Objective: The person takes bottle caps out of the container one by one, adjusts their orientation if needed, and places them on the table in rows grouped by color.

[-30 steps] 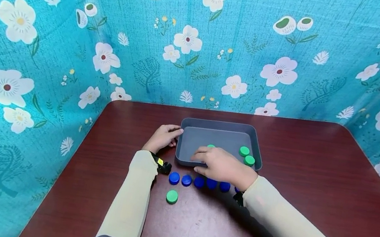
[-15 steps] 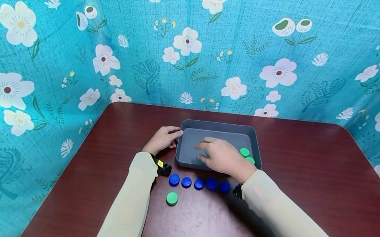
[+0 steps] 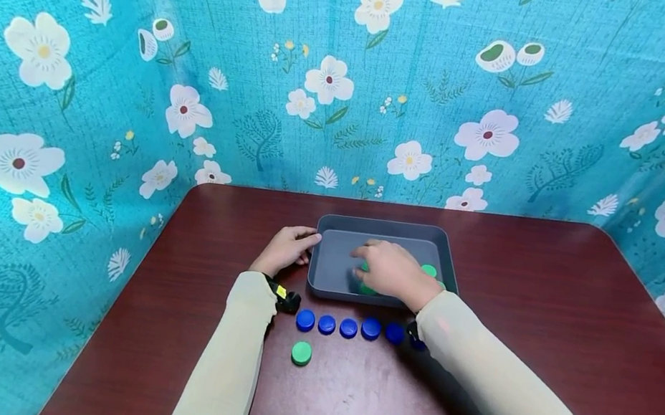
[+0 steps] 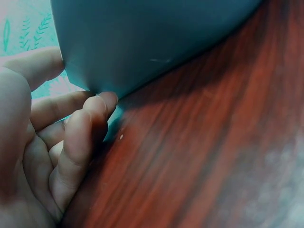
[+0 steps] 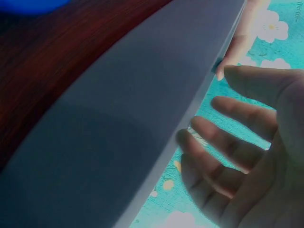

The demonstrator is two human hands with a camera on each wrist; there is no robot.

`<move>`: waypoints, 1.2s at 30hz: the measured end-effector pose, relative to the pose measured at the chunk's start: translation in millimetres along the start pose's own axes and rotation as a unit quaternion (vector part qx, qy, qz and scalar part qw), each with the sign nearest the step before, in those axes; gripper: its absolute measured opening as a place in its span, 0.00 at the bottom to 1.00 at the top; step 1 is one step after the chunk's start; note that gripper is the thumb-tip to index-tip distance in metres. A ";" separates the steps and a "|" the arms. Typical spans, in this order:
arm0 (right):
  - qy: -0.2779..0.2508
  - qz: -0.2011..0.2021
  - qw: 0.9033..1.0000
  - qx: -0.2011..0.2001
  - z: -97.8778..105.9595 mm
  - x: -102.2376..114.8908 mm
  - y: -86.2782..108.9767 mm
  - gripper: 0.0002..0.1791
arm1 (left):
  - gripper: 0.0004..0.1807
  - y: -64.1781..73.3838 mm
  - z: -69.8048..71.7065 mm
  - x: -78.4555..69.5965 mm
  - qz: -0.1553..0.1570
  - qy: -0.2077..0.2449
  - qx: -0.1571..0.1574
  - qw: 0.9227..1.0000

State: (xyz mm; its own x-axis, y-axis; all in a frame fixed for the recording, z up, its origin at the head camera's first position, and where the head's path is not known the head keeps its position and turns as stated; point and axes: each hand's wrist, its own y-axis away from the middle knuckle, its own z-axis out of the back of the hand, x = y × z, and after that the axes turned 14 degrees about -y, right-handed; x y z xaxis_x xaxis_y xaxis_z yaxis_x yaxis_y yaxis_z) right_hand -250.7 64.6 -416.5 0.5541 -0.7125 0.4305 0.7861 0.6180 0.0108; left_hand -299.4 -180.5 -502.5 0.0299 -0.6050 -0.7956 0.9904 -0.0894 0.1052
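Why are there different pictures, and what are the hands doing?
There's no robot here, just a person's two bare hands. A camera on the head looks down at everything; the two close-up pictures come from cameras on the wrists. On the brown table sit a gray tray, a row of blue caps and, nearer the person, one green cap. More green caps lie inside the tray. The left hand holds the tray's side edge. The right hand is over the tray, and I see nothing held in it.

Turquoise flower-printed cloth (image 3: 437, 126) behind a glossy reddish-brown table (image 3: 552, 307)
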 end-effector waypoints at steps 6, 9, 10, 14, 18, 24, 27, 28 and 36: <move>0.014 -0.046 0.999 0.025 -0.6 -4.4 -3.3 0.23 | 0.28 1.0 -0.8 0.5 0.001 0.002 0.005 1.000; 0.014 -0.060 0.997 0.038 -1.4 -6.2 -4.6 0.24 | 0.28 1.5 -1.4 0.3 0.001 0.006 0.010 1.000; 0.014 -0.063 0.997 0.041 -1.8 -6.7 -5.0 0.24 | 0.28 1.7 -1.4 -0.1 0.002 0.007 0.012 1.000; 0.009 -0.070 0.996 0.049 -4.2 -9.1 -7.2 0.25 | 0.28 1.2 -1.9 -1.4 0.007 0.009 0.012 1.000; 0.004 -0.067 0.997 0.043 -4.7 -11.9 -10.0 0.24 | 0.28 0.1 -2.2 -4.2 0.003 0.003 0.007 1.000; 0.003 -0.066 0.997 0.034 -5.1 -17.3 -12.5 0.23 | 0.29 -2.6 -3.2 -5.6 -0.003 0.001 0.007 1.000; 0.002 -0.061 0.997 0.037 -7.6 -19.8 -12.7 0.22 | 0.28 -1.7 -2.9 -5.2 0.002 -0.001 0.007 1.000; 0.001 -0.061 0.997 0.038 -8.4 -20.5 -13.0 0.22 | 0.27 -1.8 -2.6 -5.0 0.003 -0.001 0.006 1.000; 0.002 -0.059 0.997 0.048 -11.3 -24.8 -15.9 0.16 | 0.27 -1.4 0.8 -2.1 0.006 0.001 0.004 1.000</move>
State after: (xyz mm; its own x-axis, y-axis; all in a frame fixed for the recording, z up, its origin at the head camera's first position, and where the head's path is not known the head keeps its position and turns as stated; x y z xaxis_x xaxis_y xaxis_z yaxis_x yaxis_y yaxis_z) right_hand -273.9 68.7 -437.5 0.4604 -0.7832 0.4179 0.8159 0.5588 0.1485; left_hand -300.9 -179.8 -500.5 0.0423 -0.6043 -0.7956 0.9887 -0.0891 0.1202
